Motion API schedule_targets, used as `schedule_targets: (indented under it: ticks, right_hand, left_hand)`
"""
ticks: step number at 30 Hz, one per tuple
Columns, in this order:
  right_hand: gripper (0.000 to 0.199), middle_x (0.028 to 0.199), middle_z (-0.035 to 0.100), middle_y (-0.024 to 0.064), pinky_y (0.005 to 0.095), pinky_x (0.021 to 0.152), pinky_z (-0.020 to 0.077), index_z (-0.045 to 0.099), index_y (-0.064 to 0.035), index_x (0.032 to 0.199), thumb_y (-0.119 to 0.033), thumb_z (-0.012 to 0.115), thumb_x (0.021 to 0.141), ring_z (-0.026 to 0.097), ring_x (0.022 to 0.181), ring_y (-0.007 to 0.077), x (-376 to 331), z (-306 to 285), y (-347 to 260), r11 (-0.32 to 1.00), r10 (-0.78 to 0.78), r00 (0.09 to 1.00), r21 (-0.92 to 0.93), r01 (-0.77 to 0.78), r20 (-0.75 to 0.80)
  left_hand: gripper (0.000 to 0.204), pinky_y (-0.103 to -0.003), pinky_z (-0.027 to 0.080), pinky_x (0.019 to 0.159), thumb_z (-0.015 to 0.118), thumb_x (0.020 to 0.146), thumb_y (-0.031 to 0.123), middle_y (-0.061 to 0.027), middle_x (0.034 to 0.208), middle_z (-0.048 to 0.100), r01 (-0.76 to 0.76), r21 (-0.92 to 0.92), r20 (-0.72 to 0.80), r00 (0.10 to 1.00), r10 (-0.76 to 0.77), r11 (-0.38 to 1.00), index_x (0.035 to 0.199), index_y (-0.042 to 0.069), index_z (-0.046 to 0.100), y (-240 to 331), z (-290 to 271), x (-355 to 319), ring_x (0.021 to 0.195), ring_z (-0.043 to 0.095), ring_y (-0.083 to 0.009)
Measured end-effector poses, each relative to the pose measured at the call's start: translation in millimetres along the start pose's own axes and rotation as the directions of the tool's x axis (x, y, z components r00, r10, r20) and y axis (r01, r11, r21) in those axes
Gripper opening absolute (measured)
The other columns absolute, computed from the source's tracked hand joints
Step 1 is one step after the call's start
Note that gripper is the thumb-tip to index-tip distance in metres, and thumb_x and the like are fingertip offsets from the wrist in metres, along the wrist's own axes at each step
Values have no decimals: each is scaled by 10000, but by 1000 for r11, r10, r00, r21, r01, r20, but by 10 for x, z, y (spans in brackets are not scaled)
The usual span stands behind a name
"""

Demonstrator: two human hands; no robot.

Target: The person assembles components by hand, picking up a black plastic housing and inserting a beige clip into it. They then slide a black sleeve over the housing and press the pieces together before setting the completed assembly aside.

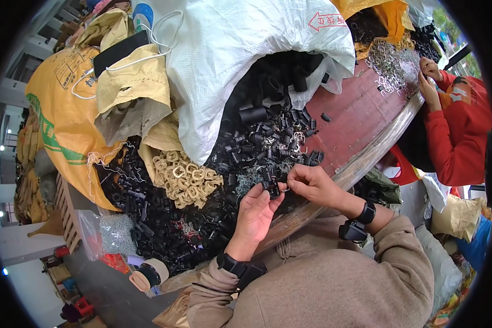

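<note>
Through the head camera, looking down at a red-topped table, I see two bare hands meeting near its edge. The left hand, palm turned up, holds a small black part between its thumb and fingers. The right hand is just beside it, thumb and forefinger drawn together; I cannot tell whether anything is pinched there.

I judge the part to be moulded plastic: light, stiff, perhaps smooth enough to slip, with thin edges that could crack. I would take hold of it by its outer sides, leaving the openings free.

Behind the hands spreads a heap of similar black parts, spilling from a white sack. To the left lie cream rings. At upper right, a co-worker in red sleeves sits near silvery metal pieces.
</note>
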State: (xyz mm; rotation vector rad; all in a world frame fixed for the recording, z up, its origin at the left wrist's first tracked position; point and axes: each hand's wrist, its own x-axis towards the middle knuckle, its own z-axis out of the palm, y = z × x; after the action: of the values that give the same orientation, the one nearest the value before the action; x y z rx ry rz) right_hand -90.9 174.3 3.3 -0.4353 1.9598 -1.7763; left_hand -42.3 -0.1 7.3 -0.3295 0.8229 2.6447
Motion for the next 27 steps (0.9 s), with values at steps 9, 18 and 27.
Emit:
schedule_targets:
  ticks: [9, 18, 27]
  right_hand:
    - [240, 1002, 470, 124, 320, 742, 371, 583, -67, 905, -79, 648, 674, 456, 912, 245, -24, 2, -177, 707, -547, 836, -505, 496, 55]
    - [292, 1108, 425, 149, 403, 853, 289, 590, -93, 938, -101, 661, 655, 413, 998, 295, -44, 67, -188, 645, -546, 831, -579, 498, 106]
    - [268, 1141, 406, 149, 391, 850, 294, 547, -68, 939, -137, 638, 696, 394, 1029, 295, -20, 108, -128, 741, -507, 853, -444, 503, 122]
  left_hand:
    - [245, -305, 415, 878, 536, 823, 98, -111, 1034, 558, -7, -50, -43, 999, 4, 999, 1042, -8, 511, -19, -19, 1, 972, 528, -181]
    - [276, -313, 434, 866, 562, 804, 100, -97, 1040, 553, 18, 37, -28, 999, -17, 999, 1061, 23, 498, -33, -46, 5, 975, 535, -191]
    - [251, -299, 429, 847, 556, 812, 87, -90, 1018, 556, 63, 18, 0, 998, -63, 998, 1044, 6, 504, -55, -89, 0, 936, 541, -175]
